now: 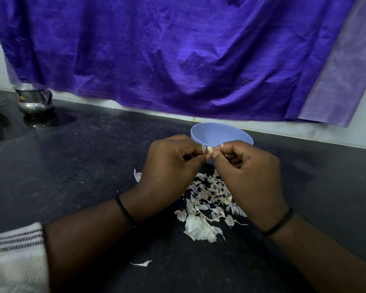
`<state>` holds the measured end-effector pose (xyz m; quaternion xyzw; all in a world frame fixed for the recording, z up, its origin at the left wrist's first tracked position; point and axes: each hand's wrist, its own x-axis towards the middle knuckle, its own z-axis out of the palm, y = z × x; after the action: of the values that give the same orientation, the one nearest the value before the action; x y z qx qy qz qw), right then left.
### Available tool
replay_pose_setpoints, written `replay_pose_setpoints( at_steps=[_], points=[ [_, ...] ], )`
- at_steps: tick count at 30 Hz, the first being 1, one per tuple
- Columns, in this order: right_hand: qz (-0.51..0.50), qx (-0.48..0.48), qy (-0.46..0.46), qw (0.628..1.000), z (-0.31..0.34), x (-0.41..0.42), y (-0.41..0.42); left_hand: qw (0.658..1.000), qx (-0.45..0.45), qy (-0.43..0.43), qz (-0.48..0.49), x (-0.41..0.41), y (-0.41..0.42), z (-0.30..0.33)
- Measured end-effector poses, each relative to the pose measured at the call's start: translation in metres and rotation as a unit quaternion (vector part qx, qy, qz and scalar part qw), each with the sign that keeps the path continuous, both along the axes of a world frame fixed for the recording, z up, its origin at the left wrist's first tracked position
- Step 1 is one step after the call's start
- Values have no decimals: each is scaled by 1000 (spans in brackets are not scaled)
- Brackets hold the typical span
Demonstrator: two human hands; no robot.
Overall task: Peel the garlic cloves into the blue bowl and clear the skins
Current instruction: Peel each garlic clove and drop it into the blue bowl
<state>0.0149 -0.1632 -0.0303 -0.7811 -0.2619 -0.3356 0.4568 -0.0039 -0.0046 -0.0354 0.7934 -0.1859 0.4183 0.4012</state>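
Both hands, left hand (169, 163) and right hand (247, 172), pinch one small pale garlic clove (210, 149) just before the round blue plastic bowl (220, 134). Risk: the slick clove slips onto the papery white skins (207, 206) on the black counter (82, 176).

The hands hid the blue bowl (220, 134) front; at eight o'clock the striped cloth (15, 256) was blurred and cut off.

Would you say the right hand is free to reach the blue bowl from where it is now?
Probably yes: the right hand pinches the garlic clove just in front of the blue bowl, with nothing between them.
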Motion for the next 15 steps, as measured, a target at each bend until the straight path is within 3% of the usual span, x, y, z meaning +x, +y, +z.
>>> replay_pose_setpoints(
  at_steps=[7,15],
  points=[
    [-10,-50,-37,998,2,0,-3,1000,0,6,-21,0,1,0],
    [-29,-35,-42,998,1,0,1,988,-96,90,-78,0,-3,-1]
  ],
)
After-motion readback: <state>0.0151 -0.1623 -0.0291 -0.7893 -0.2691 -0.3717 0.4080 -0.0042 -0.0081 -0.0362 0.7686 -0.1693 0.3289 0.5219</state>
